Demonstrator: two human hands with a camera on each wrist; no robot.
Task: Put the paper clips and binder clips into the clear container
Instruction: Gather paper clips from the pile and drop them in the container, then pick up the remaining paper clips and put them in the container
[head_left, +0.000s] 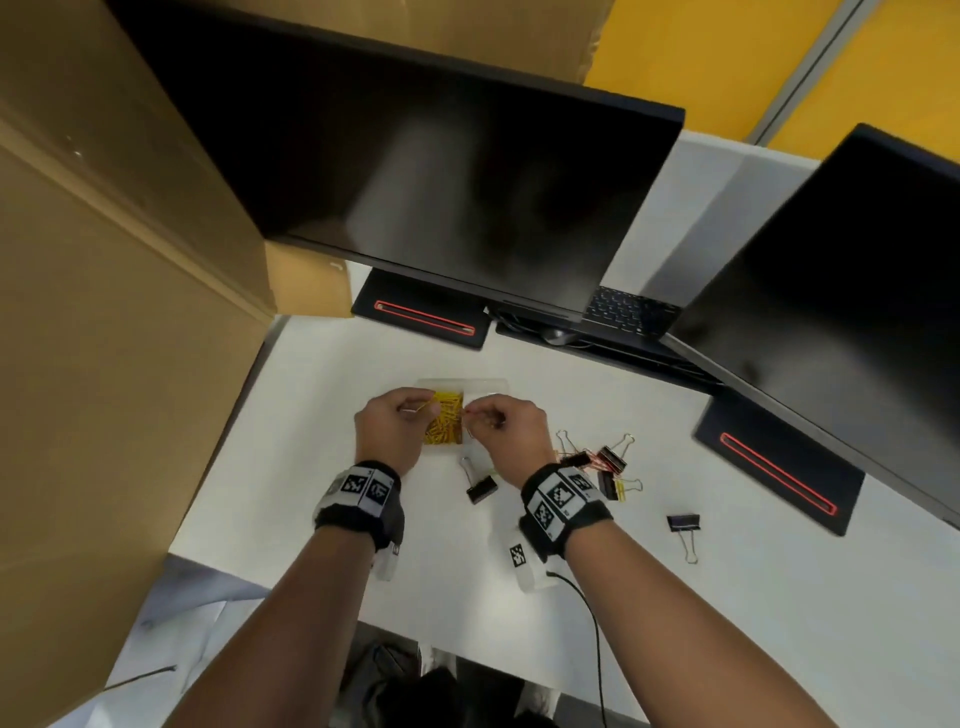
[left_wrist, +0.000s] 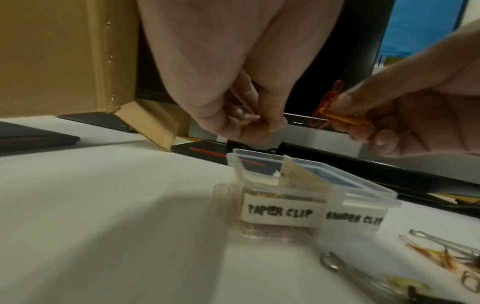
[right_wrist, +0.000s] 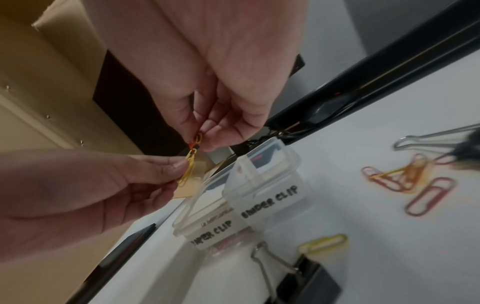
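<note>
The clear container (head_left: 485, 387) stands open on the white table, lid tilted back, with labels "PAPER CLIP" (left_wrist: 280, 211) and "BINDER CLIP" (right_wrist: 270, 202). Yellow paper clips (head_left: 444, 423) fill its left compartment. Both hands hover just above it. My left hand (head_left: 415, 410) pinches a small bunch of yellow paper clips (right_wrist: 189, 168). My right hand (head_left: 475, 415) pinches a red paper clip (right_wrist: 198, 138) that hangs linked to the yellow ones. Loose paper clips (right_wrist: 405, 176) and binder clips (head_left: 480, 487) lie on the table to the right.
A large cardboard box (head_left: 104, 312) rises at the left. Two dark monitors (head_left: 441, 182) overhang the back, their black bases (head_left: 423, 317) and a keyboard (head_left: 628, 312) behind the container. Another binder clip (head_left: 683, 525) lies further right. A black cable (head_left: 592, 623) runs off the near edge.
</note>
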